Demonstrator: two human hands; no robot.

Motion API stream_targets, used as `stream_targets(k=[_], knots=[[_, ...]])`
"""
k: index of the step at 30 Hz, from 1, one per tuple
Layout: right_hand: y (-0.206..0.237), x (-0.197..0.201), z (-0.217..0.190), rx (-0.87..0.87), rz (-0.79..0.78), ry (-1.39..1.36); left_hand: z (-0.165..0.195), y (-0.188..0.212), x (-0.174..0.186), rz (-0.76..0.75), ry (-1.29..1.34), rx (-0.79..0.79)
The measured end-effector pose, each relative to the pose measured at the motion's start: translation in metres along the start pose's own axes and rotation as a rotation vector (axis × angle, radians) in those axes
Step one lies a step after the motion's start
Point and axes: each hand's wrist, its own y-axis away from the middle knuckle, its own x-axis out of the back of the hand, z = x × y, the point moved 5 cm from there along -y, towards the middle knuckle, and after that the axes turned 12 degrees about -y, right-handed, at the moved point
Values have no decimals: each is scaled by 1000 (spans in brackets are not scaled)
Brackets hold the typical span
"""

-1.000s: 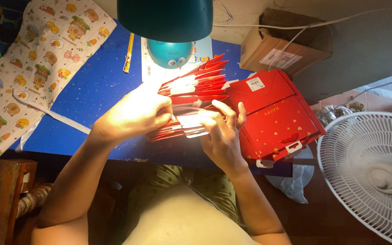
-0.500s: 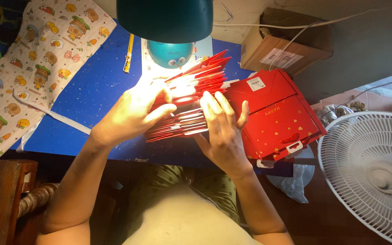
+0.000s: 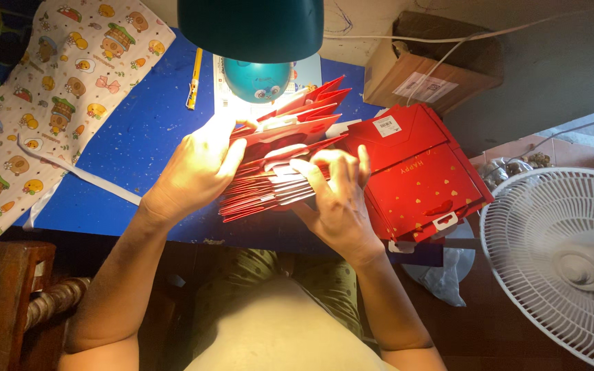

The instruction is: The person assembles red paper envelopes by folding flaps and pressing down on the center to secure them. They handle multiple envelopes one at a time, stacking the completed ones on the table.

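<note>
A fanned stack of red folded cards point(image 3: 276, 165) lies on the blue table point(image 3: 132, 144) under bright lamp light. My left hand point(image 3: 197, 172) grips the stack from its left side, thumb over the upper cards. My right hand point(image 3: 335, 196) holds the stack's right edge, fingers spread across the lower cards. To the right of my right hand lie several flat red boxes with gold hearts point(image 3: 421, 175), overlapping and tilted toward the table's right edge.
A teal lamp shade point(image 3: 250, 27) hangs over the table, its round teal base point(image 3: 257, 79) behind the cards. A yellow pen point(image 3: 194, 79), patterned cloth point(image 3: 42, 89), cardboard box point(image 3: 421, 75) and white fan point(image 3: 558, 254) are nearby. A wooden chair point(image 3: 1, 295) stands at lower left.
Both hands and the card stack shifted slightly. My right hand's fingers moved up and spread over the stack's right edge, and the cards fan out more.
</note>
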Motion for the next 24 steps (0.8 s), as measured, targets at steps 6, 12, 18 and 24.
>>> stream_targets(k=[6,12,18,24], knots=[[-3,2,-2,103,28,7,5,-1,2,-81,164,145],[-1,-2,0,97,3,13,9,-3,8,-42,159,72],[5,-3,0,153,48,33,6,-12,0,-190,22,82],[7,-6,-1,128,75,43,10,-13,-11,-160,-134,-65]])
